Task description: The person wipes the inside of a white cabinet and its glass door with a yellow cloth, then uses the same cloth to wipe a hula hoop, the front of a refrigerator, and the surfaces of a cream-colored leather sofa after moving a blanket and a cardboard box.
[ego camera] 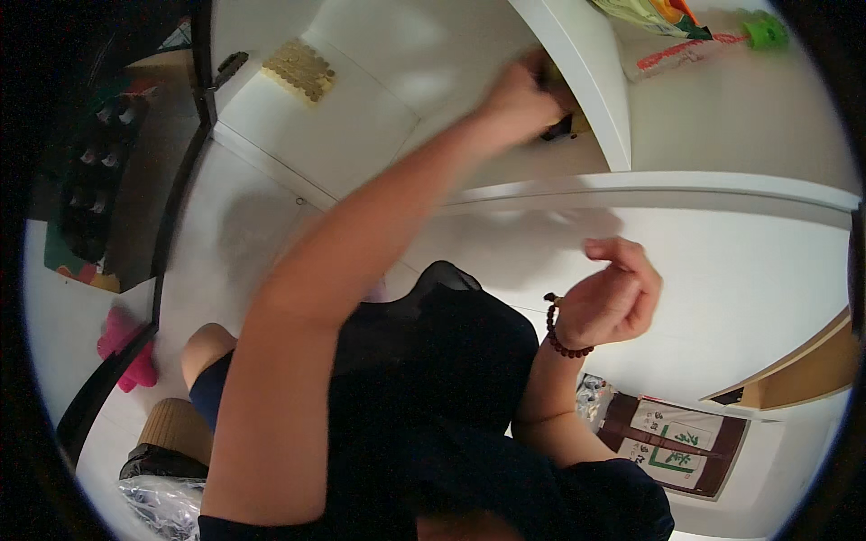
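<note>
My left arm stretches up and across to a compartment of the white cabinet (619, 135). At its end my left hand (521, 98) is blurred, with its fingers mostly hidden near the upright panel. Beside the fingers are a small black and yellow thing (563, 127) and something dark that is too blurred to name; I cannot tell if the hand grips either. Below the cabinet's front edge, my right hand (612, 297) is raised with fingers loosely curled and holds nothing. A dark red bead bracelet (568, 350) circles that wrist.
The neighbouring compartment holds a yellow-green packet (643, 17) and a clear item with red contents and a green top (768, 32). A knobbly yellow mat (298, 71) lies upper left. At left are a black frame (179, 203), a pink plush toy (128, 348) and a clear plastic bag (162, 504).
</note>
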### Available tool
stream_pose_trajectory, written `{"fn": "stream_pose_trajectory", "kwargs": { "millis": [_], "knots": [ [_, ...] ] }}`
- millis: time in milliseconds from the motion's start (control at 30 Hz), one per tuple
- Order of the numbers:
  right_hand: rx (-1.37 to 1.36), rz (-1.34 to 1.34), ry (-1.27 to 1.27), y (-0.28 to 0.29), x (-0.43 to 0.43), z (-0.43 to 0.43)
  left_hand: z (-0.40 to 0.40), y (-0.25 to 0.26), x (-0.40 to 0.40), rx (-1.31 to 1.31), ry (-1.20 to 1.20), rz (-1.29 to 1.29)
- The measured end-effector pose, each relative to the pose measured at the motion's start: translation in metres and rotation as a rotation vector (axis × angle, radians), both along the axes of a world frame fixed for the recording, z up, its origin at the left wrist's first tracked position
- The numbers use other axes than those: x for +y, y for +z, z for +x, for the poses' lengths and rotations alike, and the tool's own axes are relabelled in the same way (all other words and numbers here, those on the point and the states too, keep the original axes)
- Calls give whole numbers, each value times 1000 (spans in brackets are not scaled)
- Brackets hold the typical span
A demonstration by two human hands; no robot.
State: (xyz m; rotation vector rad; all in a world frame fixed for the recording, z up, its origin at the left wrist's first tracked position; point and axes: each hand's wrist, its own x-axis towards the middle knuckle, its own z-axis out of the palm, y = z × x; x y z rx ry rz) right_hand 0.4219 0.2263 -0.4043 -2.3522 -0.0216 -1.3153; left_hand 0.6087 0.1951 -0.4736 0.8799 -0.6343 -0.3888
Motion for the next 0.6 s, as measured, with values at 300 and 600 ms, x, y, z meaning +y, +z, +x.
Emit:
{"fn": "stream_pose_trajectory", "kwargs": {
  "millis": [300,600],
  "knots": [
    [-310,301,16,2,-28,-4,-35,-47,87,-385,-160,128],
    [-253,326,118,-5,-32,-7,-1,2,-18,81,-126,120]
  ]
}}
